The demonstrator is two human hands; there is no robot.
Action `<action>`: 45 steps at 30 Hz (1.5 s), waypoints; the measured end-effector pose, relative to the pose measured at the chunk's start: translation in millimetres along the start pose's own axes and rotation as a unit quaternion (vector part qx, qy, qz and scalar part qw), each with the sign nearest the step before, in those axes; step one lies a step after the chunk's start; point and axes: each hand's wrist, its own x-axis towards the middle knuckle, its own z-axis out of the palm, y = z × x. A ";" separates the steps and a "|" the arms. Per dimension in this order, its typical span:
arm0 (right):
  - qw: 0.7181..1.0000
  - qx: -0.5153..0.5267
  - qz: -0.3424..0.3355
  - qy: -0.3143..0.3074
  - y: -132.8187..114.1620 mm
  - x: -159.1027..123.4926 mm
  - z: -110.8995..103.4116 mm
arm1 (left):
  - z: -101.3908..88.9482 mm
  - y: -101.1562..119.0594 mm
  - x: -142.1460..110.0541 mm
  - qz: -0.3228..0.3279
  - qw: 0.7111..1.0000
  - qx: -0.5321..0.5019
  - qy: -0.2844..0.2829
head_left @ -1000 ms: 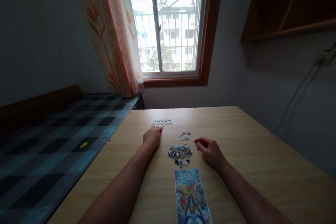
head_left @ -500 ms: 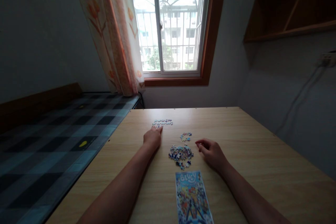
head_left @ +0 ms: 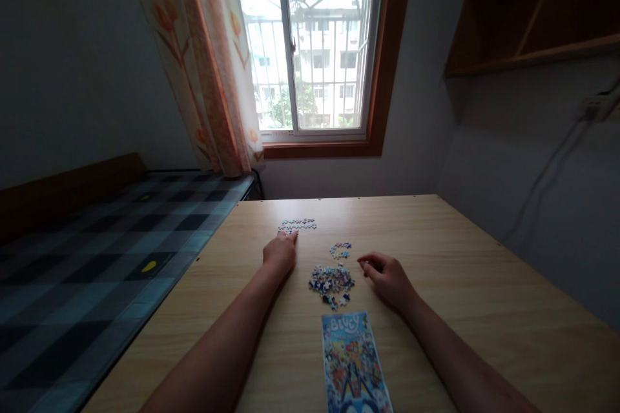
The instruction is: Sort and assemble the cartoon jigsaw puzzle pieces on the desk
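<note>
My left hand reaches to the far part of the table, a finger stretched out against joined rows of jigsaw puzzle pieces. The other fingers of that hand are partly hidden by its back. To the right, my right hand rests on the table with fingers curled and the thumb close to the index finger; anything between them is too small to make out. Beside it lie a partly joined curve of puzzle pieces and a pile of loose puzzle pieces. Nearest me is a colourful Bluey picture sheet.
The wooden table reaches toward a window with an orange-patterned curtain. A bed with a checked cover stands along the left. A wall shelf and a cable are on the right.
The view has shifted slightly, so everything sits a little further left. Both hands keep nearly the same places and poses.
</note>
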 end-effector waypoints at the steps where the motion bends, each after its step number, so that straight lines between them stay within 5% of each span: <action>1: 1.000 -0.001 0.001 0.001 1.0 0.3 0.0 | 0.2 -0.3 0.1 0.001 1.000 -0.002 0.002; 11: 0.999 -0.036 -0.016 -0.007 -2.8 0.0 -0.7 | 2.3 -2.3 1.9 0.005 1.000 -0.018 0.017; 20: 0.988 -0.110 -0.101 -0.041 -12.7 -1.7 1.2 | 7.4 -1.1 2.3 0.075 0.982 -0.134 0.110; 28: 0.962 -0.237 -0.124 -0.056 1.5 4.3 7.6 | 7.3 1.3 -1.6 0.056 0.985 -0.123 0.111; 36: 0.956 -0.279 -0.089 0.020 -0.4 6.2 11.2 | 0.0 4.4 -11.2 0.043 0.990 -0.102 0.089; 45: 0.937 -0.333 -0.097 -0.029 -9.8 2.9 13.1 | -2.5 7.1 -31.0 0.031 0.991 -0.106 0.077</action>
